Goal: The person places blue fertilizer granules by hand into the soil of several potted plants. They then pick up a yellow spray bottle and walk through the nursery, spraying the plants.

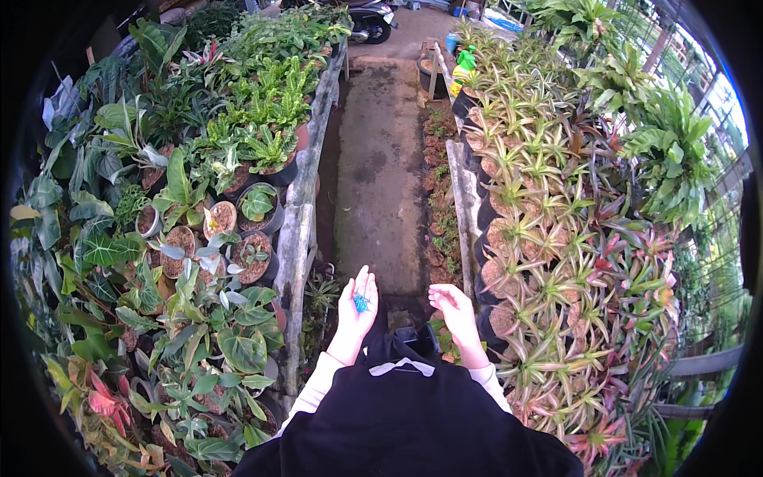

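Observation:
My left hand [356, 307] is held palm up over the walkway, cupping a small heap of bright blue granules [361, 303]. To its right, my right hand [456, 307] hovers beside the row of potted bromeliads [518, 238], apart from my left hand. Its fingers are bent inward, and whether anything tiny sits between them cannot be made out. Black pots [490, 322] with brown growing medium stand close to my right wrist. Both forearms are in pale sleeves.
A concrete walkway [381, 167] runs ahead between two raised benches. Leafy potted plants crowd the left bench, behind its weathered ledge [301, 203]. A yellow and green spray bottle [464, 68] stands on the right. A parked motorbike [371, 24] is at the far end.

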Demonstrator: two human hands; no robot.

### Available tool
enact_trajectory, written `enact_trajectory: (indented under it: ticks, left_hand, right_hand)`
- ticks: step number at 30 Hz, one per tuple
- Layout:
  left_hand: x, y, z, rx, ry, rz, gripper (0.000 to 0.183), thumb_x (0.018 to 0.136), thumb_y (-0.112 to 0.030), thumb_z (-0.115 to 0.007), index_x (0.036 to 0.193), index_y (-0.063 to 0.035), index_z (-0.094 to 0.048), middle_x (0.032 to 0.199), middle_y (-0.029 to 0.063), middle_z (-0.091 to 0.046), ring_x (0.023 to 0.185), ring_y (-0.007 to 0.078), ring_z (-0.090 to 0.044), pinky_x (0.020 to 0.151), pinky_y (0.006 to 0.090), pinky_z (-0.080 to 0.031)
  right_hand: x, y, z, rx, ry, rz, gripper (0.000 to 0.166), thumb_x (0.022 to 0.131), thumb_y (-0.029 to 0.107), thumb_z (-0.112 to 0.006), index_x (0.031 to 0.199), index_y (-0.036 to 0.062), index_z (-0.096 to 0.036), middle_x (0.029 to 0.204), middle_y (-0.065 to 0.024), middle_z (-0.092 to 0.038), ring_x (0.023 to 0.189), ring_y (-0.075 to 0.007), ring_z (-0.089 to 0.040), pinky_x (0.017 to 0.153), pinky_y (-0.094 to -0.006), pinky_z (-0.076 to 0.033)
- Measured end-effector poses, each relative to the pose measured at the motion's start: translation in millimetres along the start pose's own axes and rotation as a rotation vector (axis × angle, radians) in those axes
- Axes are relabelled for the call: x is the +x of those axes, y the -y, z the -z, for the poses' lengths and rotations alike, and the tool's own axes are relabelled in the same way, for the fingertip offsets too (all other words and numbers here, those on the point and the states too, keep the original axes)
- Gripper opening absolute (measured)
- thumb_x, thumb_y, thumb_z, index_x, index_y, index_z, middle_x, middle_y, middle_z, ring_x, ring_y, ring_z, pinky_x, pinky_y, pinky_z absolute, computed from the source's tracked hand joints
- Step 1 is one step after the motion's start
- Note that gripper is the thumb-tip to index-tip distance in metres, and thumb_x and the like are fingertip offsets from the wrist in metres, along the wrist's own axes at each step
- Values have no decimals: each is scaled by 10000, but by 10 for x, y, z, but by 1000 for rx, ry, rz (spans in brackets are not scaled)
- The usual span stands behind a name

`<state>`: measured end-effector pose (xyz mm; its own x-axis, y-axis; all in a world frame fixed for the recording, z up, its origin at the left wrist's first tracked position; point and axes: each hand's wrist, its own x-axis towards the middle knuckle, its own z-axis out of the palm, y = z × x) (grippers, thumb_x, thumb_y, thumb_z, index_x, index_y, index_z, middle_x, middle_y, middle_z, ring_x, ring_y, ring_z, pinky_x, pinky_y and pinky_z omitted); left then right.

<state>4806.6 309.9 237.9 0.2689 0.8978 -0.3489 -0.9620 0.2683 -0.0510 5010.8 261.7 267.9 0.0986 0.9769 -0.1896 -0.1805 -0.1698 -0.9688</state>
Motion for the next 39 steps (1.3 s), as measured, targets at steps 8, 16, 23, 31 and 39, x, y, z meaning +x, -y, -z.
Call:
enact_trajectory:
  ticks: [8, 16, 23, 31, 39]
  left_hand:
    - [1698, -546, -475, -15, 42, 4, 349, 843, -65, -440, 1166, 63, -396, 1098, 148, -512, 1053, 229, -485, 911, 303, -414]
    - [3811, -1106, -1544, 83, 302, 180, 542, 733, 5, -457, 1255, 26, -311, 1141, 162, -479, 1092, 249, -452, 948, 315, -380]
    - [5069, -1076, -2096, 66, 198, 322, 594, 645, 79, -383, 1236, 26, -346, 1128, 159, -508, 1094, 262, -461, 946, 325, -385]
    - [6910, -1309, -2519, 89, 56, 205, 508, 642, 93, -391, 1141, 27, -454, 1042, 141, -555, 1034, 238, -507, 897, 319, -428]
    - [8504, -1792, -3053, 64, -27, 7, 196, 819, -180, -513, 874, -7, -587, 799, 82, -618, 816, 207, -586, 721, 303, -486]
  right_hand:
    - [1783, 143, -144, -18, 24, 19, 161, 826, 28, -488, 966, 4, -564, 914, -58, -585, 824, -115, -547, 745, -246, -451]
    - [3891, 351, -270, -81, -43, 63, 163, 805, 27, -504, 953, 16, -571, 887, -41, -587, 800, -104, -540, 722, -237, -436]
    - [5131, 235, 8, 4, -170, -161, 181, 824, 36, -459, 975, 13, -556, 918, -62, -577, 853, -135, -554, 747, -252, -454]
    - [7304, 569, 261, 50, -44, -40, 187, 805, 4, -456, 960, 12, -561, 877, -26, -556, 794, -98, -529, 709, -226, -442]
    - [9603, 1306, -12, -161, 99, 99, 170, 793, 10, -493, 944, 16, -572, 840, -34, -591, 774, -100, -549, 729, -240, -441]
